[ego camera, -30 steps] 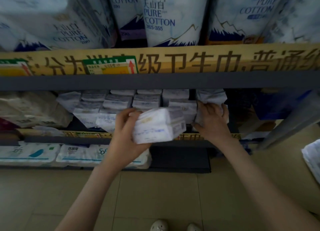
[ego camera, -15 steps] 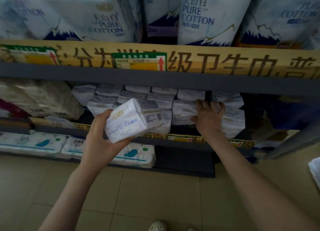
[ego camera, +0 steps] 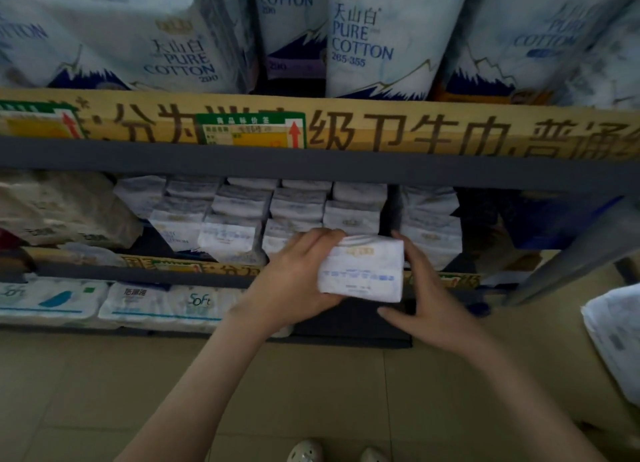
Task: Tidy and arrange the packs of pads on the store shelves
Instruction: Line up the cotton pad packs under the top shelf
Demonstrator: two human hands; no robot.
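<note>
My left hand (ego camera: pixel 298 281) grips a white pack of pads (ego camera: pixel 363 271) by its left end and top, holding it in front of the middle shelf's edge (ego camera: pixel 145 274). My right hand (ego camera: pixel 426 295) lies against the pack's right side, fingers fairly straight, thumb stretched out below it. Behind them, rows of similar white packs (ego camera: pixel 239 212) stand on the middle shelf, with a dark gap (ego camera: pixel 393 209) between the rows just above the held pack. Another stack of white packs (ego camera: pixel 431 222) stands to the right of that gap.
Large Pure Cotton bags (ego camera: pixel 374 36) fill the upper shelf above a yellow label strip (ego camera: pixel 415 132). Flat Soft packs (ego camera: pixel 162 302) lie on the bottom shelf. Beige bags (ego camera: pixel 59 212) sit at the middle shelf's left. A white bag (ego camera: pixel 616 337) lies on the floor at right.
My left hand has carried the pack rightward to the front of the gap. My right hand has left the shelved packs and come back to the held pack's right side.
</note>
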